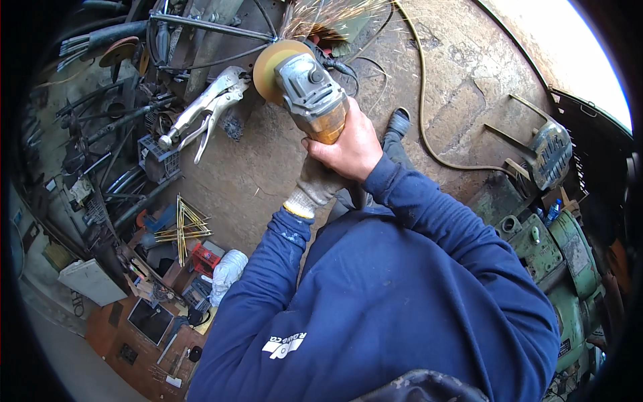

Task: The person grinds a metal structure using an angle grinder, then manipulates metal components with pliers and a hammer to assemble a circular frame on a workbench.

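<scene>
Gripping an angle grinder [309,94] with both hands — right hand [348,144] bare and closed around the orange body, left hand [315,187] in a pale glove, closed on the grip just under it at 6 o'clock. Yellow disc [271,67] at 10 o'clock of the tool, sparks [328,13] flying at 12. Locking pliers [204,110] clamped at 9 o'clock — near the disc, on a thin steel frame [207,27].
</scene>
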Available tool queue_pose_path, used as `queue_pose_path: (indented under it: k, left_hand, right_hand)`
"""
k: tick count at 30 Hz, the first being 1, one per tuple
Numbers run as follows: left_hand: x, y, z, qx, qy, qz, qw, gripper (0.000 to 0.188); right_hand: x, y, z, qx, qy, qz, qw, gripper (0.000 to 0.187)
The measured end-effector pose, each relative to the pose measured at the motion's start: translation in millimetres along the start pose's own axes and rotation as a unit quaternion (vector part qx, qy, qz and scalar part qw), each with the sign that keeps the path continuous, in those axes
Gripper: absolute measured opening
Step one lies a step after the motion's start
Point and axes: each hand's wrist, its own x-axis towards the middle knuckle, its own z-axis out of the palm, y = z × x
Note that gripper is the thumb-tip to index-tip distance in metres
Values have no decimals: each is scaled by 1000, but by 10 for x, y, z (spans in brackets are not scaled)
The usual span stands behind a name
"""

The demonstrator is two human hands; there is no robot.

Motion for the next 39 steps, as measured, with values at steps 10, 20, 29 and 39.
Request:
queue_pose_path:
  k: [10,20,29,39]
  left_hand:
    - [14,8,-47,17,-34,10,999,76]
    - [-40,-40,28,11,-6,12,1000,78]
    - [-18,-39,14,36,3,21,999,81]
    - [82,44,-59,-108,-13,13,994,89]
  right_hand:
    - [38,-28,-14,-6,-1,-5,1000,80]
    - [-2,-47,-4,-3,0,-2,1000,80]
    - [-6,-65,0,4,6,-4,1000,77]
    - [0,-39,-58,1,8,16,1000,86]
